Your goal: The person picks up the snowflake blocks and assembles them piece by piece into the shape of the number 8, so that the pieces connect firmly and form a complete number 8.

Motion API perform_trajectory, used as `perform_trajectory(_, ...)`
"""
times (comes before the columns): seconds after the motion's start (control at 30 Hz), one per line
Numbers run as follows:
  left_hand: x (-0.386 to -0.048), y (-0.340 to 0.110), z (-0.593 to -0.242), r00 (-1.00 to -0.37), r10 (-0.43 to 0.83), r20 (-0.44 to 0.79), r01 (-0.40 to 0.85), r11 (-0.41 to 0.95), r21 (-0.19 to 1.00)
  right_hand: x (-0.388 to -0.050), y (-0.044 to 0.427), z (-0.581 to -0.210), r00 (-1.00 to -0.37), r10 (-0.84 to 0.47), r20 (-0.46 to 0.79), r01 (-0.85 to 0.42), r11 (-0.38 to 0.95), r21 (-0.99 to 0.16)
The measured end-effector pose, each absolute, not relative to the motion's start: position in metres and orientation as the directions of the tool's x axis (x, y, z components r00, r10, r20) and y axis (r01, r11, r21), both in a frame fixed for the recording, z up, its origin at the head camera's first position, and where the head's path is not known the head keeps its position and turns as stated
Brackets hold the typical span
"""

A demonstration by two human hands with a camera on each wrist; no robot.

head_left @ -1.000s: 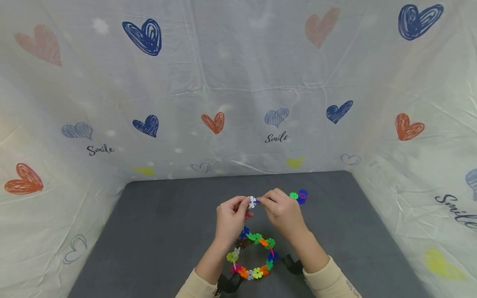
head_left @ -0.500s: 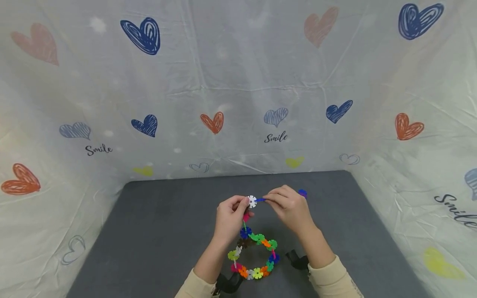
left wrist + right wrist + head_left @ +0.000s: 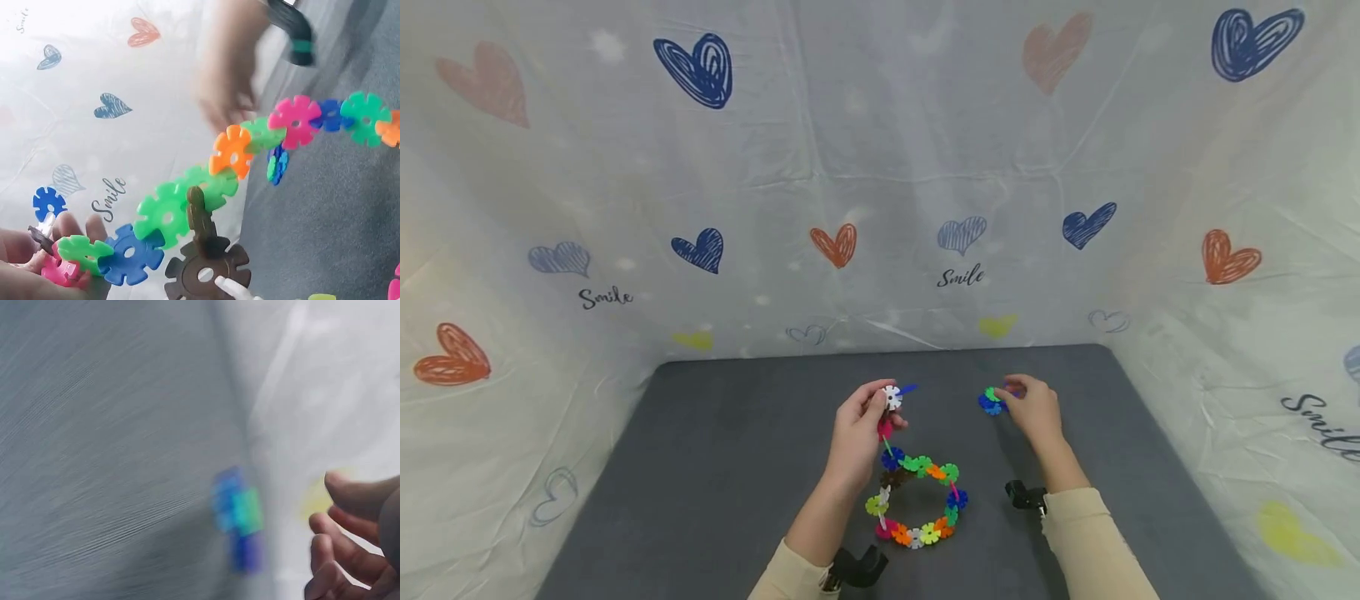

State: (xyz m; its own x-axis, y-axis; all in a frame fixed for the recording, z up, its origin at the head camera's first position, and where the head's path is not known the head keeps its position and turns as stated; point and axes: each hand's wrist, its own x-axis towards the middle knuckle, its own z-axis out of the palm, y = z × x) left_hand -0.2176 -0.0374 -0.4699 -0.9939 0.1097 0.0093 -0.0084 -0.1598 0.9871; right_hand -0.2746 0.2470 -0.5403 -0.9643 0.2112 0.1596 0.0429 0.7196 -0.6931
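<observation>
My left hand pinches the upper end of a chain of flower-shaped interlocking discs, at a white disc. A blue disc juts out from that white one. Below, the chain joins a multicoloured ring of discs; a blue disc, green ones and a brown disc show close up in the left wrist view. My right hand is over a small cluster of loose blue and green discs. In the blurred right wrist view its thumb and fingers are parted, with nothing between them.
A dark grey table lies under everything. White cloth printed with hearts hangs at its back and sides. Black camera mounts stick out from both wrists, beside the ring of discs.
My right hand has let go of the blue disc, which stays on the white one, and has moved right to the loose discs. My left hand has shifted slightly up and left with the chain.
</observation>
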Motion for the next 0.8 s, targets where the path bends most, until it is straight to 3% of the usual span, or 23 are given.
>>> perform_trajectory(0.13,-0.217,-0.040,-0.469,-0.994,0.108,-0.012,-0.030,-0.172,0.985,-0.278,0.254,-0.577,-0.980,0.199,0.015,0.145,0.762,-0.631)
perform_trajectory(0.33,-0.216,-0.041,-0.470,-0.993,0.115,-0.017,-0.038,-0.184,0.982,-0.282,0.252,-0.591,-0.962,0.260,0.087,0.152,0.771,-0.618)
perform_trajectory(0.53,-0.215,-0.040,-0.471,-0.993,0.118,-0.002,-0.019,-0.139,0.990,-0.289,0.251,-0.592,-0.971,0.239,0.004,0.202,0.830,-0.520)
perform_trajectory(0.8,-0.213,-0.037,-0.469,-0.990,0.134,0.035,0.025,-0.079,0.997,-0.287,0.245,-0.587,-0.965,0.191,0.181,0.096,0.896,-0.434)
